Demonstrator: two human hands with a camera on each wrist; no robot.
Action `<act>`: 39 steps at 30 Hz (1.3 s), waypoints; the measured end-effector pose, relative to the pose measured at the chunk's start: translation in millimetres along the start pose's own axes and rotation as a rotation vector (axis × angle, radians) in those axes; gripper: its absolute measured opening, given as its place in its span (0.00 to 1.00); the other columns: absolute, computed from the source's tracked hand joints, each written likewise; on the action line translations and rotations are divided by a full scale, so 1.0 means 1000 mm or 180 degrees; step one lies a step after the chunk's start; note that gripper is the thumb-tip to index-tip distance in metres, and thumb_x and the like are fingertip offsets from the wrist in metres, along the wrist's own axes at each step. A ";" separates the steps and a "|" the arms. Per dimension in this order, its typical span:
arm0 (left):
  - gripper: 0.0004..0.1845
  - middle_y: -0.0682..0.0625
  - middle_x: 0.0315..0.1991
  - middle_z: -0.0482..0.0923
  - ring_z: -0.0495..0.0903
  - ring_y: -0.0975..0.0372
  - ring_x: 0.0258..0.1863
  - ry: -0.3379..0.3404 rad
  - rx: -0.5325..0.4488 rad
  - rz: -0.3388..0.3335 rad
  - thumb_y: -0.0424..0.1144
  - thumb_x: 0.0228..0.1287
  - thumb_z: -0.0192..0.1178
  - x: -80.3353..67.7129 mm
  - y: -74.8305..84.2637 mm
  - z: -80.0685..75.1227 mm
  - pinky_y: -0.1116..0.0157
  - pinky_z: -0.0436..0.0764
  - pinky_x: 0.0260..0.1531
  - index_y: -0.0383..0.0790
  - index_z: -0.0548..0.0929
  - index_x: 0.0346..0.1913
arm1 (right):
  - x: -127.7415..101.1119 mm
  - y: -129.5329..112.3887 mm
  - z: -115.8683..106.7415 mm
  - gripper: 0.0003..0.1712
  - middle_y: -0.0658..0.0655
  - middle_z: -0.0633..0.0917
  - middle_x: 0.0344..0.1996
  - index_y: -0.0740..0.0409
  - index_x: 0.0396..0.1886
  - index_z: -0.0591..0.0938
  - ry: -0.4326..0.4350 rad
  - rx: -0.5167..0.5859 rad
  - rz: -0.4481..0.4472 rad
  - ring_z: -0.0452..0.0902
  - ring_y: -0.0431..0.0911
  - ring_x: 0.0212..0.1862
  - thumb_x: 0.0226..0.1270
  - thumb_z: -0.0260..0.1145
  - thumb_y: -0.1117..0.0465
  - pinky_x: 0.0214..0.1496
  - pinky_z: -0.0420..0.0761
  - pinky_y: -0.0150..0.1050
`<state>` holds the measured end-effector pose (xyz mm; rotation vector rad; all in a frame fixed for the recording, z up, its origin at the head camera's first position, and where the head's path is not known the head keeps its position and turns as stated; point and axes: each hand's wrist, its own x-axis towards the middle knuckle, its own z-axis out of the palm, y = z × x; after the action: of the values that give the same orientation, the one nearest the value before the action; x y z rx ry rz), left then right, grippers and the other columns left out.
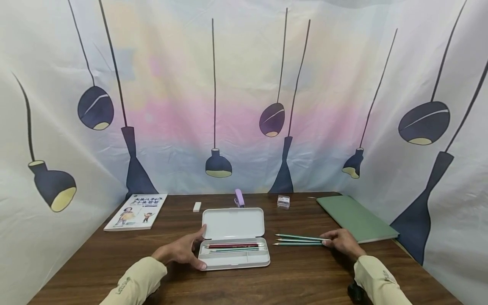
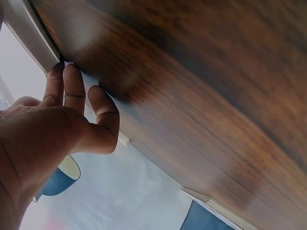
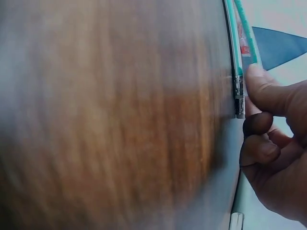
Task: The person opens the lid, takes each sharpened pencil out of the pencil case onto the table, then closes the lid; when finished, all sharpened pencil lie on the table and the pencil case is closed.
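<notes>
Left hand (image 1: 183,250), fingers spread, steadies the open pencil case (image 1: 234,243); right hand (image 1: 342,242) pinches the eraser ends of green pencils (image 1: 299,240) on the table (image 1: 305,275).

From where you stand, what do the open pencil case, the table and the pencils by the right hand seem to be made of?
The pencil case looks like smooth white plastic or painted metal: matte, with rounded corners. The table looks like dark wood or wood-look laminate, with visible grain and a slight sheen. The pencils look like green-painted wood with pale sharpened tips and metal ferrules.
</notes>
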<state>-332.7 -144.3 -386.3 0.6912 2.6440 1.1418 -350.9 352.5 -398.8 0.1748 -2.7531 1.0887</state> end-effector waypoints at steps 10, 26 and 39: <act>0.64 0.34 0.53 0.68 0.68 0.42 0.49 -0.0006 -0.0001 -0.0028 0.38 0.32 0.77 -0.003 0.003 0.000 0.45 0.65 0.49 0.28 0.43 0.69 | 0.001 0.002 0.003 0.15 0.63 0.81 0.40 0.63 0.42 0.83 -0.0034 -0.0022 0.0069 0.73 0.58 0.45 0.53 0.68 0.64 0.43 0.73 0.50; 0.64 0.35 0.53 0.68 0.68 0.45 0.50 -0.0011 -0.0005 0.0080 0.38 0.33 0.77 -0.001 0.001 -0.001 0.47 0.66 0.49 0.28 0.43 0.69 | 0.010 -0.084 0.054 0.15 0.53 0.83 0.39 0.54 0.42 0.84 -0.0134 0.0211 -0.0468 0.74 0.44 0.32 0.54 0.69 0.57 0.32 0.74 0.40; 0.64 0.35 0.52 0.69 0.69 0.45 0.50 -0.0034 -0.0077 0.0092 0.37 0.34 0.77 0.000 0.002 0.000 0.46 0.66 0.50 0.28 0.42 0.69 | 0.010 -0.124 0.102 0.13 0.52 0.83 0.37 0.58 0.41 0.84 -0.1044 0.0323 -0.1005 0.73 0.43 0.34 0.57 0.67 0.57 0.33 0.73 0.38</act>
<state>-332.0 -143.5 -385.0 0.7313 2.6152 1.1723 -351.5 191.9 -387.5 0.8401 -2.8035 1.1989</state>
